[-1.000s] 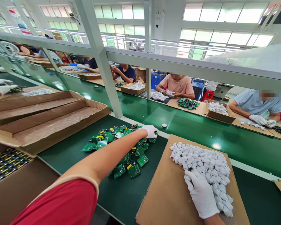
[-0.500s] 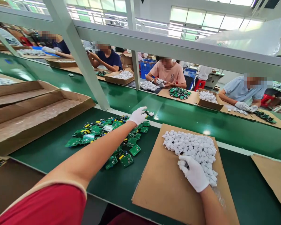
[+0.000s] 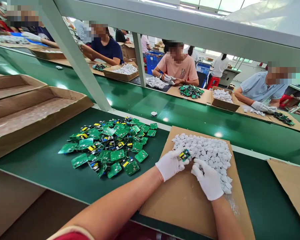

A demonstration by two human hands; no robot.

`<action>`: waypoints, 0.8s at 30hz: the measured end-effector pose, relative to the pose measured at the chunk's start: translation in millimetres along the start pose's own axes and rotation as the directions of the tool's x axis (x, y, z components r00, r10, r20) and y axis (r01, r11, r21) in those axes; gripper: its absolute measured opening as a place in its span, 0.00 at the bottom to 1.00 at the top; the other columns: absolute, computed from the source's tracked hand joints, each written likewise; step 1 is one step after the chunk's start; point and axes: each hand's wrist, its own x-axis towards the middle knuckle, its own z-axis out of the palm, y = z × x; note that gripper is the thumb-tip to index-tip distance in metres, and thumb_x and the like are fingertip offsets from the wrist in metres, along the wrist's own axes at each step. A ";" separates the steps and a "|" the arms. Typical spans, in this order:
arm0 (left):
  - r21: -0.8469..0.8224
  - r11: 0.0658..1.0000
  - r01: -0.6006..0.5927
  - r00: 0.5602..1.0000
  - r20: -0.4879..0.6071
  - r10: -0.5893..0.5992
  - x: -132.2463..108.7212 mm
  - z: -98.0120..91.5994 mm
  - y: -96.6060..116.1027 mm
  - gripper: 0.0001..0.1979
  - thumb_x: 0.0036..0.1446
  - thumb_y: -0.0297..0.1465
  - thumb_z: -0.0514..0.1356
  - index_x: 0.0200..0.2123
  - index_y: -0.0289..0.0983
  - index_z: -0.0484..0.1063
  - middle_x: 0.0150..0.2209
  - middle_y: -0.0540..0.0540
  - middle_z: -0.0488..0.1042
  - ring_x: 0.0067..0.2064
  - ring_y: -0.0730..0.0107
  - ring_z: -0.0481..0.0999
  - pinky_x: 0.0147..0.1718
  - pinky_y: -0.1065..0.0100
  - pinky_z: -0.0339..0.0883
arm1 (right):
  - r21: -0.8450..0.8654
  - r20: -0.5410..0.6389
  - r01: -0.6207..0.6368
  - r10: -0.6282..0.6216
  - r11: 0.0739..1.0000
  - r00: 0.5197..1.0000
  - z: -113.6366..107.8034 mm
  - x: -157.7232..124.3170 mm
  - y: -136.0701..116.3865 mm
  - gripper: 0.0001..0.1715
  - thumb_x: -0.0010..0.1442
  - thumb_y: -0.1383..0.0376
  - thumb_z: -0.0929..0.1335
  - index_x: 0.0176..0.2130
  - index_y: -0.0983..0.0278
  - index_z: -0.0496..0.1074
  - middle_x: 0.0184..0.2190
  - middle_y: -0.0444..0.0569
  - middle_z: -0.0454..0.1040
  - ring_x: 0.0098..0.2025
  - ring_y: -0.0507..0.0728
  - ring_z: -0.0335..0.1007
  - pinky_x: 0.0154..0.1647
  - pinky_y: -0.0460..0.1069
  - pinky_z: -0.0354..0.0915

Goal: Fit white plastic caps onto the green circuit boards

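My left hand (image 3: 171,164), in a white glove, is closed on a small circuit board (image 3: 185,154) with a yellow part on it. It is over the cardboard sheet (image 3: 175,200), beside the pile of small white pieces (image 3: 205,146). My right hand (image 3: 207,179), also gloved, is at the near side of that pile with its fingers curled in. Whatever those fingers may hold is hidden against the white glove and pieces. A heap of green circuit boards (image 3: 117,154) lies on the green bench, left of the sheet.
Cardboard trays (image 3: 40,115) stand at the left. Behind a pale rail, a green belt (image 3: 130,105) carries one white piece (image 3: 154,114). A slanted grey post (image 3: 77,56) and a crossbar (image 3: 165,30) frame the bench. Several people work across the belt.
My left hand has come back from the belt's edge to the cardboard and now holds a circuit board. One white piece lies on the belt. My right hand has barely moved.
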 end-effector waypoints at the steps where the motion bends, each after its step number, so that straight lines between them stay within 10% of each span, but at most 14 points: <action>1: 0.015 1.000 0.003 1.000 0.025 -0.004 -0.2 -2.1 1.3 0.15 0.53 0.35 0.58 0.43 0.37 0.68 0.38 0.43 0.72 0.27 0.76 0.72 0.21 0.76 0.61 | -0.003 0.005 0.007 -0.007 1.000 1.000 -0.7 0.3 -0.6 0.17 0.59 0.62 0.60 0.46 0.60 0.70 0.27 0.44 0.76 0.28 0.54 0.71 0.29 0.46 0.65; 8: 0.071 0.997 0.023 0.998 0.051 -0.027 -4.4 2.8 4.0 0.17 0.54 0.37 0.56 0.46 0.37 0.66 0.42 0.41 0.72 0.25 0.77 0.70 0.19 0.76 0.57 | -0.067 0.111 -0.044 0.051 0.997 0.993 1.7 -2.8 9.3 0.29 0.50 0.63 0.67 0.53 0.60 0.62 0.35 0.44 0.75 0.29 0.53 0.70 0.35 0.49 0.67; 13: 0.085 0.996 -0.037 0.998 0.045 0.034 -3.7 3.9 3.9 0.17 0.55 0.36 0.56 0.47 0.37 0.65 0.43 0.39 0.72 0.24 0.78 0.69 0.19 0.76 0.56 | -0.133 0.143 0.066 -0.047 0.989 0.989 5.8 -5.4 12.9 0.15 0.51 0.67 0.65 0.42 0.62 0.69 0.34 0.48 0.74 0.35 0.57 0.69 0.38 0.53 0.64; 17: 0.168 0.985 -0.031 0.998 0.050 0.023 -3.6 1.6 -0.8 0.20 0.53 0.34 0.58 0.50 0.38 0.62 0.46 0.37 0.71 0.26 0.75 0.72 0.20 0.75 0.58 | 0.196 0.064 -0.103 0.092 0.975 0.994 -5.8 -5.2 7.5 0.13 0.56 0.61 0.64 0.40 0.62 0.70 0.27 0.46 0.71 0.29 0.55 0.67 0.29 0.49 0.63; 24: 0.236 0.972 0.003 0.997 0.075 -0.021 -4.6 2.9 -12.6 0.26 0.48 0.31 0.63 0.52 0.38 0.61 0.47 0.36 0.69 0.33 0.69 0.76 0.28 0.71 0.65 | 0.842 0.170 -0.297 0.301 0.450 0.938 -20.4 -1.1 5.3 0.26 0.58 0.47 0.58 0.23 0.64 0.65 0.13 0.36 0.49 0.12 0.45 0.41 0.12 0.43 0.41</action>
